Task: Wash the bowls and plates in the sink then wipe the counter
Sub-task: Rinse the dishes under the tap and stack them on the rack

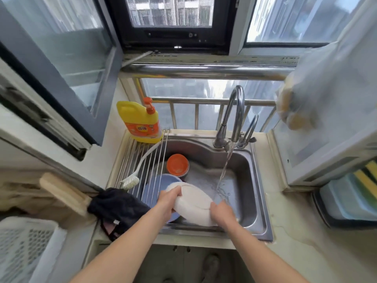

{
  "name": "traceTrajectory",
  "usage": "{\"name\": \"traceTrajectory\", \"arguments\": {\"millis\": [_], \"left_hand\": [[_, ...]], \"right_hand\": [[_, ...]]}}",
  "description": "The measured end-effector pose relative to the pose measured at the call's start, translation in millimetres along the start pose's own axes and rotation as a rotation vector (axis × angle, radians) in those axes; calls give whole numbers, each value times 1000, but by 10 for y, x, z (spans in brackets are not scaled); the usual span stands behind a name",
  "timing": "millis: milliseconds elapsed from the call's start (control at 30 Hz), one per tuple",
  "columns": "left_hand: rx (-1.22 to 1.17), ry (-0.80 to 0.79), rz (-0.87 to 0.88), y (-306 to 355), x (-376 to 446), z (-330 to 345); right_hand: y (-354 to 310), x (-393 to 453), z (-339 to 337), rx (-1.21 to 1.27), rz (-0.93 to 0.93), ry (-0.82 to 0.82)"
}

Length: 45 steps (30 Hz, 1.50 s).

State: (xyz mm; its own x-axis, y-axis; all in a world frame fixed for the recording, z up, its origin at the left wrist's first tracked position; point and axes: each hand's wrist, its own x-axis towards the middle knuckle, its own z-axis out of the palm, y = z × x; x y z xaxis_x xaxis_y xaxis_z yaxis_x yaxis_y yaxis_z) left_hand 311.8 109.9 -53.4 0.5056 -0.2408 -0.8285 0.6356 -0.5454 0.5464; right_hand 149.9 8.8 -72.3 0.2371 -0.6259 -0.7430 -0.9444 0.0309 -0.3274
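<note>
A white plate (193, 205) is tilted over the steel sink (256, 201), its underside facing me. My left hand (168, 203) grips its left rim. My right hand (223, 213) presses on its right side, fingers curled against it; I cannot tell whether it holds a sponge. Water runs from the tap (234, 115) into the basin just right of the plate. Under the plate lies a blue plate (163, 182). An orange bowl (177, 165) sits upside down at the back left of the basin.
A wire rack (142, 160) spans the sink's left side, carrying a white dish brush (136, 170) and a yellow detergent bottle (140, 121). A dark cloth (116, 207) lies at the counter's left. A white basket (26, 250) is lower left. The wet counter (302, 231) extends right.
</note>
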Motion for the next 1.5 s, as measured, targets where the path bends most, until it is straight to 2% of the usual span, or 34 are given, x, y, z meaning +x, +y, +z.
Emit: {"name": "traceTrajectory", "arguments": {"millis": [100, 167, 233, 367, 500, 633, 767, 867, 1167, 1367, 1500], "left_hand": [[-7, -18, 149, 30, -68, -172], [-28, -59, 161, -22, -78, -276], [-6, -61, 123, -96, -46, -377], [182, -1, 139, -123, 40, -512], [350, 176, 230, 61, 115, -578], [473, 283, 277, 316, 158, -618], [681, 366, 350, 352, 249, -683], [792, 394, 400, 312, 329, -697], [1038, 438, 394, 359, 518, -797], [1104, 405, 430, 437, 660, -932], [1097, 510, 458, 439, 628, -784]], "right_hand": [[-66, -59, 83, 539, 136, -103], [-123, -137, 108, 791, 161, -223], [-163, -162, 160, 908, 144, -246], [-277, -105, 268, 1045, 128, -149], [-533, -87, 194, 1073, -1, -112], [-848, -4, 106, 950, -107, -111], [-1024, 206, 197, 714, -125, -152], [-1127, 201, 203, 578, -172, -186], [-1475, 395, 551, 123, -383, -397], [-1757, 432, 640, 83, -363, -315], [-1722, 418, 502, 139, -341, -333]]}}
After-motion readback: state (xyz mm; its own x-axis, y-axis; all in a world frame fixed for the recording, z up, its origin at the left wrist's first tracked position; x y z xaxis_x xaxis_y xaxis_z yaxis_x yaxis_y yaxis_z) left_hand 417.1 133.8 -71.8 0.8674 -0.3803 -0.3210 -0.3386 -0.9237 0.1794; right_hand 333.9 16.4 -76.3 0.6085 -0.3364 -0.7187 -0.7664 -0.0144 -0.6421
